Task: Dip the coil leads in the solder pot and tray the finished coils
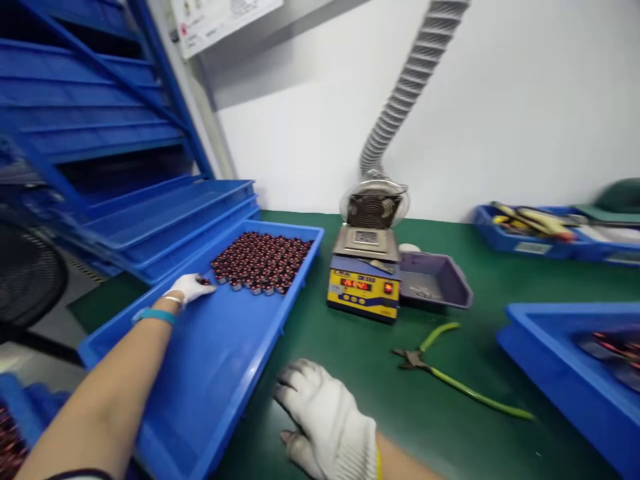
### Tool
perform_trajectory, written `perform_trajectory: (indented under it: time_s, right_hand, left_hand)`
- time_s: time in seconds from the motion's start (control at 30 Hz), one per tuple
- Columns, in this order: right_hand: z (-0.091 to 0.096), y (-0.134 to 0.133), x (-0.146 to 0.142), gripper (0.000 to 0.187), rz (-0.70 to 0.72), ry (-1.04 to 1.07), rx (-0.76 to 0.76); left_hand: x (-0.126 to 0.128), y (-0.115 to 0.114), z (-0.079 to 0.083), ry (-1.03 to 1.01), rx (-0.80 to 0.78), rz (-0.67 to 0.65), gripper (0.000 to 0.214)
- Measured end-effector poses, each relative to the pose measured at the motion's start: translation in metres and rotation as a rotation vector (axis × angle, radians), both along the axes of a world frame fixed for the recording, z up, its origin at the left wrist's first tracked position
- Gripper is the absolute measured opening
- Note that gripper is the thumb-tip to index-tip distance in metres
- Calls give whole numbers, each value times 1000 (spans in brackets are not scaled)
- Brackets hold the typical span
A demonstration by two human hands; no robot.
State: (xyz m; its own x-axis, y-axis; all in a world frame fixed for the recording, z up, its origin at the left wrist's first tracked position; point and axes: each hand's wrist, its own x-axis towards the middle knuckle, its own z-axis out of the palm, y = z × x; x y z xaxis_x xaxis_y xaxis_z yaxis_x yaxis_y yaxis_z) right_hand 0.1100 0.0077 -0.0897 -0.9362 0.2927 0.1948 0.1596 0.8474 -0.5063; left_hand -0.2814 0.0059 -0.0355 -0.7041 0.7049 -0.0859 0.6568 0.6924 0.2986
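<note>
A green worktable (380,373) carries a long blue tray (210,360) set at a slant on its left part, and in the far end of the tray sits a packed cluster of small dark copper-wound coils (260,261). Behind it stand stacked blue trays (165,213). A yellow-fronted solder pot (365,280) stands mid-table under a grey ribbed duct (405,87), a grey tray (434,280) just beside it. Green-handled cutters (445,370) lie near. The gloved left hand (189,288) reaches into the tray, fingers pinched on a coil at the cluster's near edge. The gloved right hand (325,417) rests flat on the table, fingers spread, holding nothing
</note>
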Motion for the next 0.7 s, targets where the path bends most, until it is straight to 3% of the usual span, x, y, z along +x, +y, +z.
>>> perform_trajectory:
  time_s: [0.1, 0.3, 0.7]
  right_hand:
    - [8, -2, -1, 46, -20, -43, -40]
    - [22, -5, 2, 45, -57, -115, -78]
    - [8, -1, 7, 42, -97, -29, 19]
  left_hand:
    - [-12, 0, -8, -45, 8, -23, 31]
    - [-13, -4, -11, -77, 24, -56, 28]
    - [-10, -1, -7, -70, 61, -25, 35]
